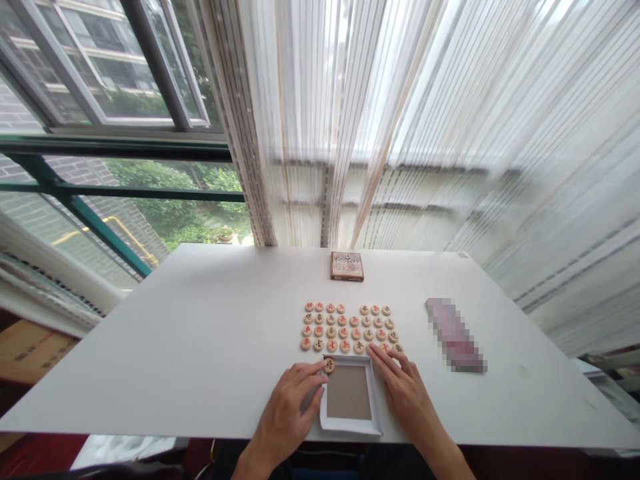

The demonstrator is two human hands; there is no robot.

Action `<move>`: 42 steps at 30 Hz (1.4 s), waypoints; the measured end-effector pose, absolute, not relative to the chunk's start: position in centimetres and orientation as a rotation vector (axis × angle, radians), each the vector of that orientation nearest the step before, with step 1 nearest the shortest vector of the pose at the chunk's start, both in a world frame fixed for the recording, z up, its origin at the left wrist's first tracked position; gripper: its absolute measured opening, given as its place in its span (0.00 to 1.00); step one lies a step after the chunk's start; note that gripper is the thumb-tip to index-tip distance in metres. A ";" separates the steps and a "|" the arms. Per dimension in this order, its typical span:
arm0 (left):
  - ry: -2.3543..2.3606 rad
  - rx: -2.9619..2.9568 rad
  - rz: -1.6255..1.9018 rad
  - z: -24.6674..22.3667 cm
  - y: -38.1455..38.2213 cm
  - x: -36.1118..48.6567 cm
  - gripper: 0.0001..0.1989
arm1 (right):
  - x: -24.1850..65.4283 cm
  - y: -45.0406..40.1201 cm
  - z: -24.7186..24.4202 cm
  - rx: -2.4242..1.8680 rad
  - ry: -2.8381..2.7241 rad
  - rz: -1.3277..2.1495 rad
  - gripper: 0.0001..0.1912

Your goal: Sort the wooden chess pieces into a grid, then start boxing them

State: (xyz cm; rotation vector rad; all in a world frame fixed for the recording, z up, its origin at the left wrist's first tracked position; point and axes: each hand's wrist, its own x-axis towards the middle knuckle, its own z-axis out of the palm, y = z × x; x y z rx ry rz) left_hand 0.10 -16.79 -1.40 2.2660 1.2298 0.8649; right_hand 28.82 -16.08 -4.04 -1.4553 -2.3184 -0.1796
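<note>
My left hand (pixel 290 403) reaches over the left wall of a shallow white box tray (pixel 349 427). Its fingertips touch a round wooden xiangqi piece with a black character (pixel 329 365) at the tray's upper left corner; the thumb is apart from the piece. My right hand (pixel 404 387) lies along the tray's right side, fingers stretched forward. Its fingertips partly cover another xiangqi piece (pixel 370 349) in the nearest row. Beyond the tray, several red and black pieces (pixel 343 331) lie flat in rows, with a gap in the farthest row.
The white table (pixel 200 347) spans the view. A flat printed box (pixel 347 266) lies beyond the pieces. On the right is a blurred-out, pinkish flat object (pixel 456 335). Striped sheer curtains (pixel 400 120) and an open window (pixel 115 67) stand behind the table.
</note>
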 end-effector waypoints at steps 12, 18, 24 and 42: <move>1.226 2.269 0.876 -1.5 -16.7 0.1 0.11 | 30.5 -18.2 -3.8 -1.447 -2.414 -0.040 0.35; 1.227 2.266 0.881 -1.4 -16.8 0.3 0.11 | 32.6 -19.0 -3.0 -1.395 -2.461 0.069 0.31; 1.224 2.250 0.891 -1.4 -16.7 0.3 0.11 | 33.3 -18.3 -2.6 -1.366 -2.276 0.195 0.18; 1.227 2.251 0.899 -1.1 -16.8 0.4 0.11 | 33.3 -14.6 0.5 -1.148 -2.490 0.230 0.12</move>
